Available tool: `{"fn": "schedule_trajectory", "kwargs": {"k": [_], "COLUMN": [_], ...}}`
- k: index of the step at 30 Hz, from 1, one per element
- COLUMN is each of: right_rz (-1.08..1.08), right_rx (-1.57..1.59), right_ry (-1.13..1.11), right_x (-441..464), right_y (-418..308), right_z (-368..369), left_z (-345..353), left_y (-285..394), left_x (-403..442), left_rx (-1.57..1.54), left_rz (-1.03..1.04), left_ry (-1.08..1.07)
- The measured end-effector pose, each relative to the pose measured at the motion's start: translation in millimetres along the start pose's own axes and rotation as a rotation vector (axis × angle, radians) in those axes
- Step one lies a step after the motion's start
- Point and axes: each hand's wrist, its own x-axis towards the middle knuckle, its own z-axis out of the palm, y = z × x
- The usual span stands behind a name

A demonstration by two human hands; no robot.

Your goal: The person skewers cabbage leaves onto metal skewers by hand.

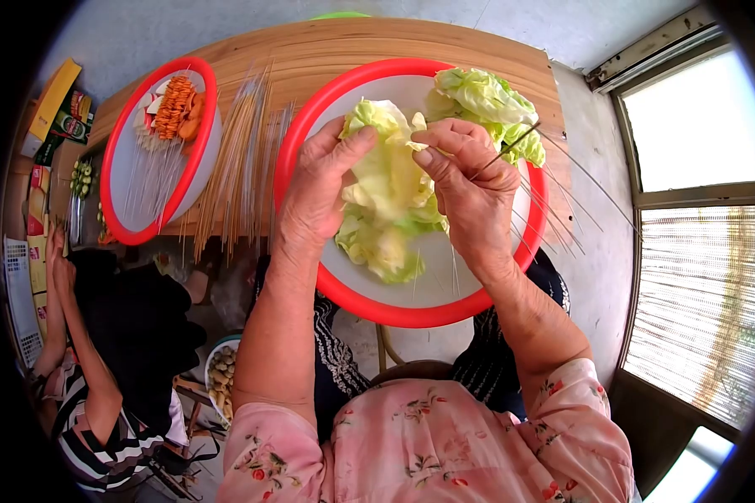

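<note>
Head view: lettuce leaf (383,180) raised over the red-rimmed basin (411,317) at the counter (327,50).
Left hand (320,180): half-curled, thumb and fingers gripping the leaf's left side.
Right hand (474,180): nearly closed, thumb and forefinger pinched near the leaf, thin skewer (520,141) jutting out.
Basin: more lettuce (386,251) inside.

Some fingers of the left hand (317,180) are being hidden by a lettuce leaf (383,159); lettuce (386,250) below is being blurred. A bowl (208,373) is being partly covered by the left arm (268,344), and a striped shirt (92,440) is being cropped at the left edge
</note>
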Motion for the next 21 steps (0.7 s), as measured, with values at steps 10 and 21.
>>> {"fn": "schedule_trajectory", "kwargs": {"k": [10,21], "right_rz": [0.228,0.276], "right_rx": [0.203,0.356], "right_ry": [0.051,-0.001], "right_x": [5,15], "right_y": [-12,-28], "right_z": [-2,-15], "left_z": [-2,-9], "left_y": [2,-4], "left_x": [2,11], "left_rx": [-0.025,-0.086], "left_rz": [0.007,0.135], "left_ry": [0.016,0.153]}}
